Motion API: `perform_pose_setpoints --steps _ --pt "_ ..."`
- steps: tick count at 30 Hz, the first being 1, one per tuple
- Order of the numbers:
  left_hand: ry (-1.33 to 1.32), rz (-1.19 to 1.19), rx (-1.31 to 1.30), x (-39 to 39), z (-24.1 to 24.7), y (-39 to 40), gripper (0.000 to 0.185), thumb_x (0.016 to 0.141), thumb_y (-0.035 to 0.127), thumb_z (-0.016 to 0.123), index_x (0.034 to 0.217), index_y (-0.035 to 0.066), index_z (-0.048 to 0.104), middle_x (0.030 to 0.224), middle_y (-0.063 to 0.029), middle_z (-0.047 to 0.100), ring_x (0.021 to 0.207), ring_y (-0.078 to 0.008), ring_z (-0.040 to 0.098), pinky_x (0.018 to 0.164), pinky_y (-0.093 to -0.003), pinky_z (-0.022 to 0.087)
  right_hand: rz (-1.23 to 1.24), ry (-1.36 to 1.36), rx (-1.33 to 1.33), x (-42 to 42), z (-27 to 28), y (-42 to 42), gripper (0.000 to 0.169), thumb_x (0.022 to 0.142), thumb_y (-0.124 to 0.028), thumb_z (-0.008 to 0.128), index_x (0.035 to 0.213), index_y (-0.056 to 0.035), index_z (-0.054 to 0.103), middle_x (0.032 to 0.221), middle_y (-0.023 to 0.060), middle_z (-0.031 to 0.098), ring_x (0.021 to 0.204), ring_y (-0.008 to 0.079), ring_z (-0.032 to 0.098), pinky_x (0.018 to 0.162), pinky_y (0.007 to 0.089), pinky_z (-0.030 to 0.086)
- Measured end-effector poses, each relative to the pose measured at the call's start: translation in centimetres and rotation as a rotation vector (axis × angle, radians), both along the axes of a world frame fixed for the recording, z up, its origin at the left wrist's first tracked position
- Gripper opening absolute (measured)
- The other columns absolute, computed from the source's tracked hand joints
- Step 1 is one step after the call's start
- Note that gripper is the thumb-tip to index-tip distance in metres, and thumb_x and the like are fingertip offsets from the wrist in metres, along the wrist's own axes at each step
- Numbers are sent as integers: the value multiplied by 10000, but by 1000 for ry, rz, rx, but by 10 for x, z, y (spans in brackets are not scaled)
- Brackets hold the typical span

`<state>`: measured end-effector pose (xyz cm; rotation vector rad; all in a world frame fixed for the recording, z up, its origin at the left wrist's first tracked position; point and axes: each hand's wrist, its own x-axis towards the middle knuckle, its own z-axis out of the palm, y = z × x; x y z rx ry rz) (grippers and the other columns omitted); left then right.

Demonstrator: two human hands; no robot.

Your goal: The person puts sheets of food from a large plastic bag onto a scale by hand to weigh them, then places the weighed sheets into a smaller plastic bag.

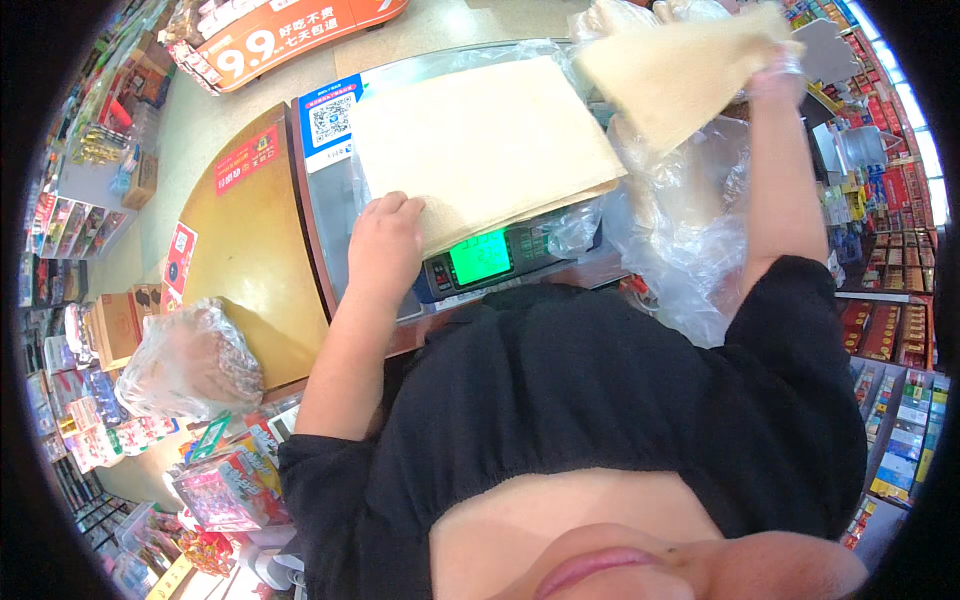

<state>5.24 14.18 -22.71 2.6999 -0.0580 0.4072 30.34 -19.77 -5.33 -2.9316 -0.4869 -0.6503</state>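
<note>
A stack of thin pale-yellow sheets (487,142), perhaps tofu skin, lies on a digital scale whose green display (481,259) is lit. My left hand (388,240) rests at the stack's lower left corner, fingertips on its edge; whether it grips the sheets is not clear. Out to the right, my right hand (778,79), slightly blurred, is closed on the end of another pale-yellow sheet (675,75), which hangs apart from the stack above crumpled clear plastic bags (682,195). Some clear plastic also shows from under the stack on the scale.
Left of the scale is a yellowish wooden counter (255,247) with a filled plastic bag (195,360) at its near end. A blue payment-code card (330,120) lies by the stack. An orange sign (292,37) stands beyond the counter. Stocked shelves (892,330) line the right side.
</note>
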Motion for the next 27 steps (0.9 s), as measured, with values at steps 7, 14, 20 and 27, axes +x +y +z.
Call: perform_pose_setpoints --steps 7,14,20,27 --pt "-227 74 -110 -5 49 17 149 752 20 644 896 35 681 895 -123 656 851 -331 629 788 -407 503 -3 -287 52 28 86 -76 353 979 -326 470 1183 -72 608 990 202 669 932 338 638 836 428 499" --pt "-135 71 -62 -30 40 12 91 757 30 653 846 34 669 894 -110 657 857 -315 621 767 -399 494 48 -350 35 52 90 -82 350 977 -308 475 1210 -78 597 968 204 665 918 333 636 816 433 500" --pt "-62 -3 -75 -28 17 6 112 781 49 637 888 36 671 983 -108 659 955 -313 614 847 -404 491 51 -257 -34 44 36 -70 351 975 -293 480 1234 -83 588 950 206 662 906 329 634 799 437 500" --pt "99 -80 85 -15 4 10 121 779 66 629 890 27 655 1030 -103 646 996 -313 606 875 -403 492 312 -312 -138 13 22 -10 356 972 -276 485 1262 -89 577 928 208 659 892 324 632 779 442 501"
